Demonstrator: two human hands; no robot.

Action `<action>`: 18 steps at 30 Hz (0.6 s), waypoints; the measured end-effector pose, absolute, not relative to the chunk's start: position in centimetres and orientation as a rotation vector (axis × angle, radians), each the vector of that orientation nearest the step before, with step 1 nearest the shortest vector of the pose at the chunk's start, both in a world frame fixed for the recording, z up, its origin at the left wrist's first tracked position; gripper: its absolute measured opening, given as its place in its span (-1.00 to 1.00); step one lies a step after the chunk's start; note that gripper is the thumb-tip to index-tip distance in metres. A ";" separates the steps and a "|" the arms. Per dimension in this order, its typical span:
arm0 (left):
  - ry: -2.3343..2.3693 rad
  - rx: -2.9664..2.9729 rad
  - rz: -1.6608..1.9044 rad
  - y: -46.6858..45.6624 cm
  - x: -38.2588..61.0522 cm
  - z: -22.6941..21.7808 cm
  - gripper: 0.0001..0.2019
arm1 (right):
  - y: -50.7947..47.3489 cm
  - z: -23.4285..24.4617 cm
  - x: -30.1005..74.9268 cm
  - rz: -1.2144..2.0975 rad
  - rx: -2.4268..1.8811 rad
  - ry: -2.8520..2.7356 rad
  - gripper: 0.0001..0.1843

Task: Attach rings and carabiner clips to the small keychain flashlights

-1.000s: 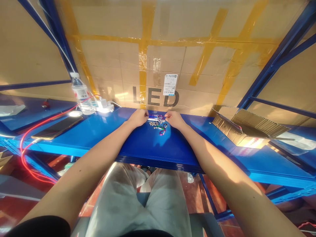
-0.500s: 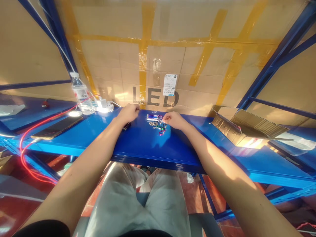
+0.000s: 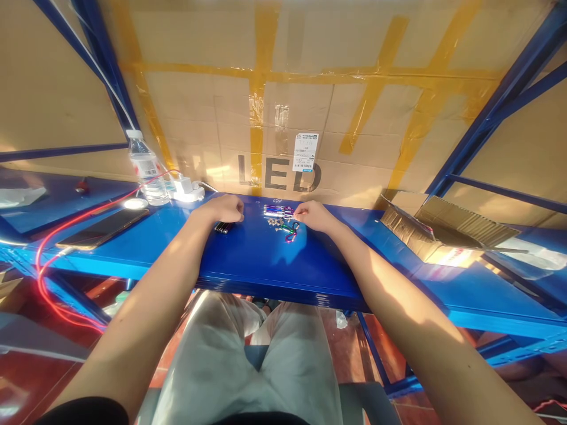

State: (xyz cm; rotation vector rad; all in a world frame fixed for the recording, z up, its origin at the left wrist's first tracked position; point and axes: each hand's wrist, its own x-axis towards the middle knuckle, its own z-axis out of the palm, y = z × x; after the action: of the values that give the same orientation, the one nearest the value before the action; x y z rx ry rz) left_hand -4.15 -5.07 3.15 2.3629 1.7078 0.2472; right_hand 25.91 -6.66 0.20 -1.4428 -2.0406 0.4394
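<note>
A small pile of coloured key-ring clips and little tube-shaped pieces (image 3: 282,218) lies on the blue metal shelf (image 3: 266,260) in front of the LED carton. My right hand (image 3: 312,215) rests at the pile's right side, fingers curled and pinched on one of the pieces. My left hand (image 3: 225,209) is a loose fist further left, lying over a few small dark pieces (image 3: 221,227) on the shelf. What the left fingers hold, if anything, is hidden.
A water bottle (image 3: 144,168), white charger plug (image 3: 186,189), red cable (image 3: 66,236) and phone (image 3: 104,229) lie at the left. An open cardboard box (image 3: 438,230) sits at the right. The taped LED carton (image 3: 283,118) stands behind. My knees are under the shelf.
My left hand has moved left, away from the pile, and settled beside the small dark pieces. My right hand has stayed at the pile.
</note>
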 end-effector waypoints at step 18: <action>1.575 2.350 0.461 -5.5 -3.4 3.0 -0.78 | -6.9 0.4 26.0 0.406 -1.467 -2.044 -0.87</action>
State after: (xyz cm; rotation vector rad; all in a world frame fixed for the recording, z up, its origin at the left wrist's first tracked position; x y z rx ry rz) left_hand -3.35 -5.47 3.01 2.3504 1.5746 0.4608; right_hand 25.95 -6.87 0.40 -1.4671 -2.0439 0.4060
